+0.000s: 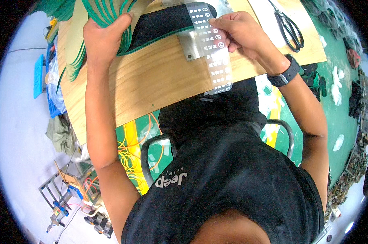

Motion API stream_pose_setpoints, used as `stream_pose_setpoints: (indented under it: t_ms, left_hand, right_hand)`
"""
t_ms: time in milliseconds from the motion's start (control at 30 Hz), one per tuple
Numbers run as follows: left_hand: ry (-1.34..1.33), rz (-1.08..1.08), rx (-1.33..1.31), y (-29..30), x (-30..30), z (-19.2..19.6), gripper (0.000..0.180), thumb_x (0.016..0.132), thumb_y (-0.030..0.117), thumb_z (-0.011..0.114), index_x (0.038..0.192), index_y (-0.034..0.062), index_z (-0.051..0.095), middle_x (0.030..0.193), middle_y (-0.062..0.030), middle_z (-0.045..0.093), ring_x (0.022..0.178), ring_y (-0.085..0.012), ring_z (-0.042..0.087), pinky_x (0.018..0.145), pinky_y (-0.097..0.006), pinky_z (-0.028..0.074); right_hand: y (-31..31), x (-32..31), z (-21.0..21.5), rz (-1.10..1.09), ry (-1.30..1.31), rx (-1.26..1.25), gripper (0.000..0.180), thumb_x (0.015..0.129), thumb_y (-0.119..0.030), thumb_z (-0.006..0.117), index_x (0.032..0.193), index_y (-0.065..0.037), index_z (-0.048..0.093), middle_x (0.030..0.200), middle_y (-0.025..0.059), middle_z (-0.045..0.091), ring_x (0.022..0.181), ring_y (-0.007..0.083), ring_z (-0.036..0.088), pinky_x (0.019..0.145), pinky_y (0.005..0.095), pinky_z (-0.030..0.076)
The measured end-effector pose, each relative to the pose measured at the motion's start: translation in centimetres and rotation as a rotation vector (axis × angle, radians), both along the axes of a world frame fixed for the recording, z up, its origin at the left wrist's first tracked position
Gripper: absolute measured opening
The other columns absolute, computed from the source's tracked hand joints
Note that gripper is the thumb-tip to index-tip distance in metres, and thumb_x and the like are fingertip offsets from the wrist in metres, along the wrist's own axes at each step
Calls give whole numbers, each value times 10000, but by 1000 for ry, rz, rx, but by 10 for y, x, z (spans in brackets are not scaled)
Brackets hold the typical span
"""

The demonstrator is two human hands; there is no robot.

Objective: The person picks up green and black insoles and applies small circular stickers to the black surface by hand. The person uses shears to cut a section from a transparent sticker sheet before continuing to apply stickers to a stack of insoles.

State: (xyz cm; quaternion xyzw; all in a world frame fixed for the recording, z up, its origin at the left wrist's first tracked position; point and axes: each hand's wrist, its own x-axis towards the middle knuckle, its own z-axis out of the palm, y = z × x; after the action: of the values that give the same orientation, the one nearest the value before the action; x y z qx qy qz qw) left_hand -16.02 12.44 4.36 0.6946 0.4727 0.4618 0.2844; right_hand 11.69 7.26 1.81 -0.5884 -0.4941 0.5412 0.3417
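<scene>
My left hand [104, 40] grips a fanned stack of insoles [76, 65] with green edges and beige faces, the thumb pressed on top. Beside it a black insole [159, 26] with a green rim lies on the table, its heel end reaching toward my right hand. Between the thumb and fingers of my right hand [246, 34] is a transparent label strip [219, 75] printed with rows of white marks. The strip crosses the insole's end and hangs down past the table's near edge. Under that end sits a metal plate [191, 49], partly covered.
Black-handled scissors [289, 30] lie on a white sheet at the right of the wooden table [159, 81]. A chair's metal armrest [288, 134] stands below the table. Orange hose [131, 160] coils on the floor, and a blue crate [53, 99] is at the left.
</scene>
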Motion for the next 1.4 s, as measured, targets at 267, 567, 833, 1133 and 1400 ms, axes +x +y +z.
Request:
stream_pose_setpoints:
  t_ms: [267, 567, 833, 1133, 1400]
  left_hand:
    - [-24, 57, -6, 9, -4, -9, 269, 708, 189, 726, 887, 1, 658, 839, -35, 652, 755, -122, 582, 728, -261, 454]
    - [-41, 79, 8, -7, 10, 2, 217, 704, 135, 721, 856, 3, 640, 787, -8, 640, 713, -79, 552, 701, -240, 458]
    - [37, 105, -83, -8, 14, -3, 343, 702, 191, 731, 971, 1, 636, 842, -50, 659, 760, -114, 591, 746, -261, 469]
    - [871, -85, 239, -6, 40, 3, 780, 644, 304, 787, 1320, 115, 447, 1117, -158, 612, 1027, -263, 596, 909, -348, 448]
    - [660, -91, 122, -5, 30, 11, 739, 636, 269, 767, 1281, 65, 469, 1018, -189, 622, 956, -305, 599, 851, -373, 465]
  right_hand:
    - [0, -2, 4, -28, -13, -28, 297, 876, -239, 605, 640, -61, 582, 538, -5, 543, 400, 48, 471, 336, 174, 357]
    - [-2, -8, 12, -20, 17, -40, 315, 893, -238, 595, 647, -40, 584, 525, 12, 534, 398, 63, 485, 337, 183, 373]
    - [-4, -6, 11, -25, -14, -20, 338, 899, -273, 584, 638, -59, 561, 527, -4, 524, 420, 56, 491, 350, 187, 374]
    - [-7, -10, 11, -33, -37, 5, 333, 903, -297, 565, 664, -64, 569, 537, -9, 526, 420, 56, 486, 366, 185, 379]
    - [-13, 9, 4, -27, 216, 75, 262, 899, -209, 520, 774, 3, 610, 670, 76, 631, 521, 118, 585, 455, 221, 489]
